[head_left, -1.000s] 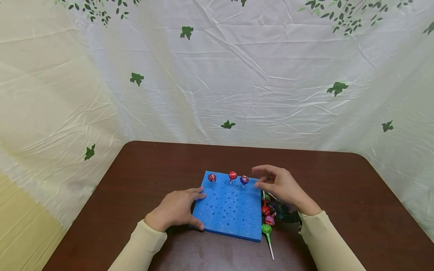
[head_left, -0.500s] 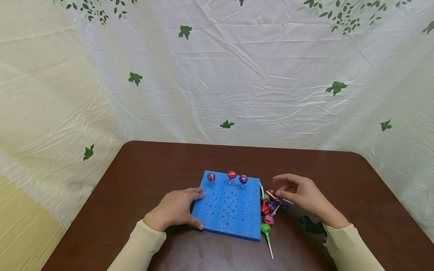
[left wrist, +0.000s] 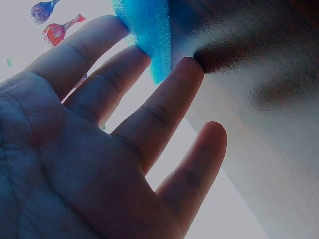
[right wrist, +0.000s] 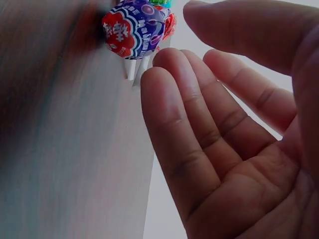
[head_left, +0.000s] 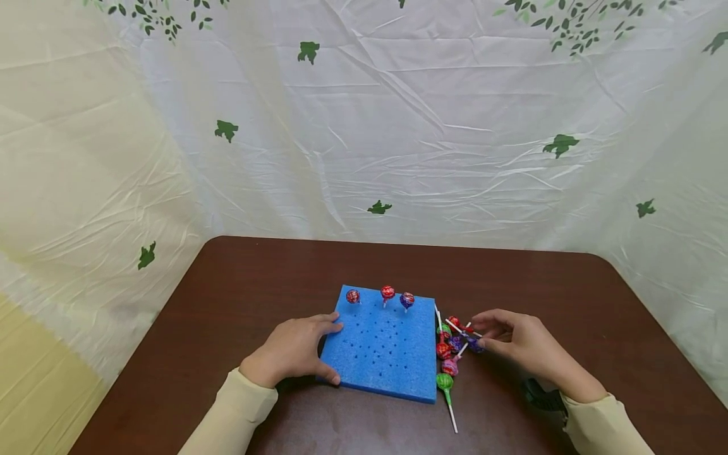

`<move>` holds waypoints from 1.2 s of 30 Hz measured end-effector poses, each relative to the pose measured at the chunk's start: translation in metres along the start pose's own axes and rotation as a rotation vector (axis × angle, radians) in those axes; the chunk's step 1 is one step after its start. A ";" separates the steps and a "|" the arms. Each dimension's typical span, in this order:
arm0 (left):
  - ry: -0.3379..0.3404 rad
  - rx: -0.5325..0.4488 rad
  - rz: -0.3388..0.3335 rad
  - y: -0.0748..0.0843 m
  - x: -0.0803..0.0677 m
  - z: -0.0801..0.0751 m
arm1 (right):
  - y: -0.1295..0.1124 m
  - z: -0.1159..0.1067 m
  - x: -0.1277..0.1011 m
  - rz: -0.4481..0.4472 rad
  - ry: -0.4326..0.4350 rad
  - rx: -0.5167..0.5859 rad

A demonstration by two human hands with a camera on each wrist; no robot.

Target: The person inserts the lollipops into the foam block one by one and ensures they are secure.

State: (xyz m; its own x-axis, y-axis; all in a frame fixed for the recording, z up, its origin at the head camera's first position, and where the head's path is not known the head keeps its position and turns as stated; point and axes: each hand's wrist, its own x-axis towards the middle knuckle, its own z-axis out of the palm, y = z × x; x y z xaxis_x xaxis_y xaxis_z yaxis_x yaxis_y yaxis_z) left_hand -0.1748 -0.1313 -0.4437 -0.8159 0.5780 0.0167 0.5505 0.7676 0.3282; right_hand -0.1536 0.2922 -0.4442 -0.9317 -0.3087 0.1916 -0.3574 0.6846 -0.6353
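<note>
A blue foam board [head_left: 392, 379] dotted with small holes lies on the table. Three wrapped lollipops stand in its far part: a dark red one [head_left: 353, 296], a red one [head_left: 388, 292] and a purple-and-red one [head_left: 407, 300]. My left hand [head_left: 292, 351] rests at the board's left edge, fingertips touching it, fingers extended and spread in the left wrist view. Beside the loose lollipops right of the board is my right hand [head_left: 526, 344]. Its thumb and fingers are apart and hold nothing. A purple lollipop [right wrist: 134, 27] lies just beyond those fingertips in the right wrist view.
Loose lollipops crowd along the board's right edge, among them a red one [head_left: 443, 351], a pink one [head_left: 450, 366] and a green one [head_left: 445, 382] with its stick toward me. The brown table [head_left: 273, 272] ends at a white leaf-print cloth [head_left: 455, 158].
My right hand has moved from beside the board's far right corner rightward and nearer to me, to the pile's right side. The left hand stays on the board.
</note>
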 end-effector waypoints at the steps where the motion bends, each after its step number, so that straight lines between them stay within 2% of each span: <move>1: 0.000 0.000 0.000 0.000 0.000 0.000 | 0.001 0.001 0.000 -0.004 -0.001 -0.004; 8: 0.002 0.001 -0.001 -0.002 0.000 0.003 | 0.004 0.003 0.001 -0.003 -0.028 -0.047; 16: 0.005 0.002 0.002 -0.003 0.000 0.004 | 0.003 0.002 0.000 -0.013 -0.022 -0.046; 30: 0.005 0.004 0.000 -0.002 0.000 0.003 | 0.007 0.004 0.002 -0.010 -0.130 -0.079; 36: 0.014 0.009 0.007 -0.002 0.000 0.003 | 0.006 0.006 0.003 0.002 -0.147 -0.104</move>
State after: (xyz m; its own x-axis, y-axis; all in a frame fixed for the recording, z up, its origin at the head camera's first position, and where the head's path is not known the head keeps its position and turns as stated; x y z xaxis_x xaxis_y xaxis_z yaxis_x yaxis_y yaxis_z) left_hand -0.1760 -0.1321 -0.4473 -0.8145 0.5792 0.0322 0.5576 0.7663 0.3193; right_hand -0.1582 0.2915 -0.4515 -0.9155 -0.3952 0.0747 -0.3678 0.7476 -0.5531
